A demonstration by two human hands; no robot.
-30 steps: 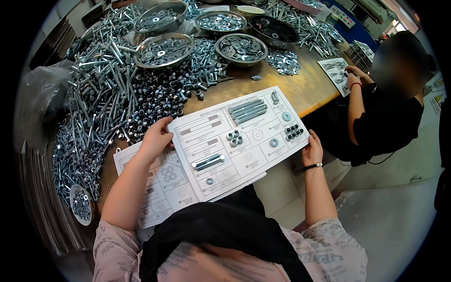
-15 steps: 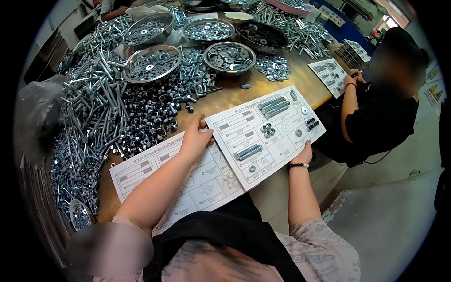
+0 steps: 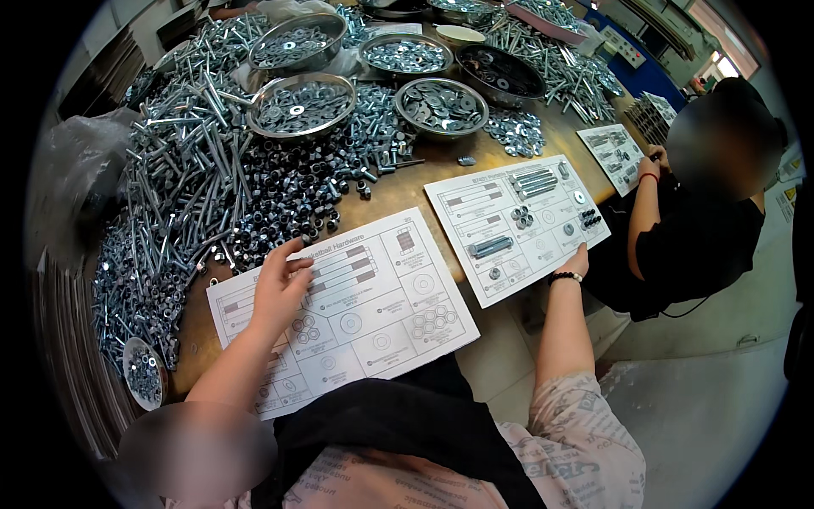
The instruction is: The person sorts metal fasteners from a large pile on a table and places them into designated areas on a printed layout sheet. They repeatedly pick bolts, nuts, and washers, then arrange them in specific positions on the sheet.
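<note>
My right hand (image 3: 572, 264) grips the lower right edge of a white printed hardware card (image 3: 517, 276). On that card lie long bolts (image 3: 536, 182), shorter bolts (image 3: 490, 247), a cluster of nuts (image 3: 521, 218), small black pieces (image 3: 590, 219) and a washer (image 3: 579, 197). Its upper part reaches over the table. Over the left part of a second printed card (image 3: 352, 356) is my left hand (image 3: 281, 284), empty, with its fingers apart. This nearer card has only printed outlines and lies at the table edge in front of me.
Loose bolts (image 3: 182, 170) and black-ringed nuts (image 3: 292, 191) cover the table's left side. Metal bowls of washers (image 3: 441, 108) stand behind. At right, a co-worker (image 3: 695, 229) handles another loaded card (image 3: 610, 157). A small dish (image 3: 144, 373) sits at the left edge.
The loaded card has moved right, off the nearer card, with my right hand on it. My left hand has let go of it and shifted left over the nearer card.
</note>
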